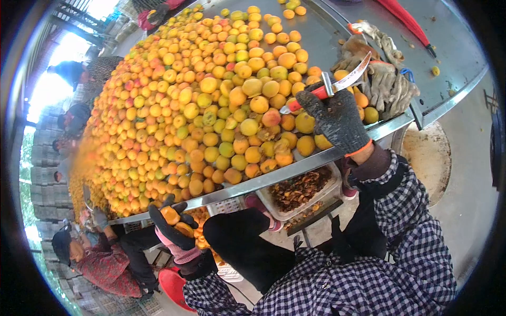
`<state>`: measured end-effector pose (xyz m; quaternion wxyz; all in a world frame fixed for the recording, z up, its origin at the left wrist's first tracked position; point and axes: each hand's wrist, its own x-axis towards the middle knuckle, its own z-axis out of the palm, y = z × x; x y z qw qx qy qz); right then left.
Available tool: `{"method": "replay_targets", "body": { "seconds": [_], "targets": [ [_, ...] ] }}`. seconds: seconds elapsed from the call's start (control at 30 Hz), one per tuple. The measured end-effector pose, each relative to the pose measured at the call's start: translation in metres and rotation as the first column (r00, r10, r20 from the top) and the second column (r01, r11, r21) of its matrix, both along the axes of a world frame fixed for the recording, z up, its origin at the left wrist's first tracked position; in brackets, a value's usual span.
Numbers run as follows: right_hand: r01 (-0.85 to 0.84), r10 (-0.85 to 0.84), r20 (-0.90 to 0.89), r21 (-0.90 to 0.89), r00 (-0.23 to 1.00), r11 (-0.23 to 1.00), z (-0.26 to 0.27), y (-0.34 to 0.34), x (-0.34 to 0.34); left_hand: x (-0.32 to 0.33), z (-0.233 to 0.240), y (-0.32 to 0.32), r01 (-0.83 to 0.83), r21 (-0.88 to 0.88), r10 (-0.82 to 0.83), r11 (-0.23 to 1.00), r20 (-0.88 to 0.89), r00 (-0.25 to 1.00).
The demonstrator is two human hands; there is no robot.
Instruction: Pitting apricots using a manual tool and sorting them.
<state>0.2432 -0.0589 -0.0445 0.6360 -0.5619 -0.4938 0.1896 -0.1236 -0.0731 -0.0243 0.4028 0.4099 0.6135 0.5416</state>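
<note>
My left hand [178, 229], in a dark-palmed glove with a pink cuff, is just below the front rim of the metal table [253, 186]. Its fingers hold a split apricot [170, 215], with the cut orange faces showing. Over the table's right part, my right hand [340, 120] in a dark, soiled knit glove grips a curved knife [353, 76] by its red handle. The blade points up and right, away from the fruit. A large heap of whole apricots [189, 104], yellow to orange, spreads across the tabletop beside both hands.
Used work gloves [389, 85] lie right of the knife, and a red folded umbrella [409, 25] lies behind them. Below the rim are a bin of dark scraps [300, 190], a basket of apricot halves [202, 229] and a red basin [173, 287]. A co-worker [104, 262] sits at left.
</note>
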Motion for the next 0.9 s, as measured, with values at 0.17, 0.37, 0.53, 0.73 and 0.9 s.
{"method": "replay_targets", "body": {
  "seconds": [0.17,0.37,0.53,0.73,0.9],
  "targets": [
    [-0.062,0.050,-0.078,-0.173,0.996,0.983,0.014,-0.014,-0.005,-0.086,-0.046,-0.016,-0.252,-0.232,0.134,0.939,-0.429,0.894],
    [-0.037,0.046,0.030,-0.263,0.998,0.964,0.021,-0.010,-0.009,-0.058,-0.012,0.033,-0.062,-0.178,-0.112,0.982,-0.817,0.566],
    [0.029,0.018,0.272,-0.168,0.962,0.985,-0.006,0.002,-0.012,0.030,-0.044,0.105,-0.079,-0.466,-0.472,0.881,-0.873,-0.120],
    [0.020,0.051,0.342,-0.203,0.938,0.979,0.002,0.007,-0.017,0.047,-0.056,0.139,-0.211,-0.568,-0.604,0.795,-0.772,-0.199],
    [0.006,0.020,0.434,-0.060,0.901,0.998,-0.001,0.002,-0.009,0.043,-0.046,0.117,-0.215,-0.378,-0.413,0.900,-0.899,-0.146]
  ]
}}
